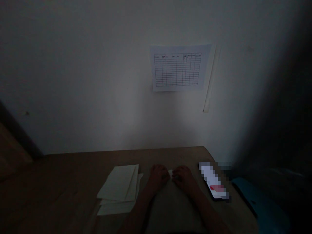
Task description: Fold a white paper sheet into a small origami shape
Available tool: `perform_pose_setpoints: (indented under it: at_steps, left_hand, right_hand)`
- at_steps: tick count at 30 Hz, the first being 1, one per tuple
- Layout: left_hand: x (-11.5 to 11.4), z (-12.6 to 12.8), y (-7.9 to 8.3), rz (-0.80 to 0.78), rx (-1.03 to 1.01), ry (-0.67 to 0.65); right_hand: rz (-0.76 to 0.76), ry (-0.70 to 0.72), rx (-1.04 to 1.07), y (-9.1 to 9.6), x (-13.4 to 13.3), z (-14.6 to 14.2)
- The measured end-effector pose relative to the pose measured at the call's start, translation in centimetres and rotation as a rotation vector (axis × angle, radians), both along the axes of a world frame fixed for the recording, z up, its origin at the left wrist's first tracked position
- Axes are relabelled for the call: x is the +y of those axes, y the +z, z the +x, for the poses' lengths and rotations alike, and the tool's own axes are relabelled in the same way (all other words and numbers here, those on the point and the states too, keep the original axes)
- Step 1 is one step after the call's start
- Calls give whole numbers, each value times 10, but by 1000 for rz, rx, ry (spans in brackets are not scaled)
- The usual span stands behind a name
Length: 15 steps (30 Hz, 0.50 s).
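Left hand (pixel 159 174) and right hand (pixel 183 175), fingers curled inward, flank a small white piece of paper (pixel 170 174) at the lower centre of the frame. It lies directly between them by the fingertips, neither hand clearly nearer; whether they pinch it or merely rest there, I cannot tell, and too little shows to read its long axis. Outward on the brown tabletop (pixel 60 191), an overlapping pile of white rectangular paper sheets (pixel 118 183) lies beside the left forearm, lower left of centre, and a dark-edged phone with a lit screen (pixel 211 179) slants at lower right, near the right forearm.
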<state>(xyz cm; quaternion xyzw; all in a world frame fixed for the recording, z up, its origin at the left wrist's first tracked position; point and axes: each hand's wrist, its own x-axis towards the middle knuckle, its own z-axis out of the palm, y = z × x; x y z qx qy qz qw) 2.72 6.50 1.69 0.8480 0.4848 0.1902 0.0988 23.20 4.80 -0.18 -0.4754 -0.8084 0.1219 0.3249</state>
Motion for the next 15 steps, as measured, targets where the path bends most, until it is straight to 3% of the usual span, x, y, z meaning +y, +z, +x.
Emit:
perform_pose_setpoints:
  at_steps: [15]
  left_hand:
    - [-2, 2, 2, -54, -28, 62]
  right_hand:
    - [-33, -62, -47, -2, 3, -5]
